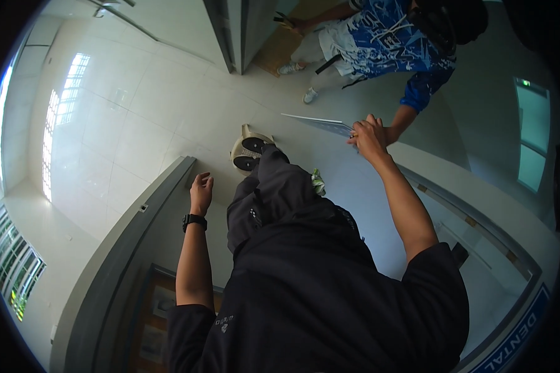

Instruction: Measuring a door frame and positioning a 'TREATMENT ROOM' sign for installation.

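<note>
Head view, looking steeply down my own front: dark jacket fills the lower middle, both bare forearms reaching up into frame. My right hand (pixel 370 138) is raised toward the upper right, fingers curled closed on the near end of a flat grey sheet (pixel 320 123) that looks like a thin board or folder; I can't tell which. The sheet lies roughly level above the pale tiled floor (pixel 137 130). Another person's hand (pixel 391 132) meets mine at the same end of the sheet, touching or just beside my knuckles; that person wears a blue patterned top (pixel 395 37) and stands at the top right. My left hand (pixel 201 189) hangs lower left, holding nothing, fingers loosely bent, with a black wristwatch (pixel 194 221) on the wrist, beside a grey door frame (pixel 127 236). One shoe (pixel 250 152) shows below the sheet.
</note>
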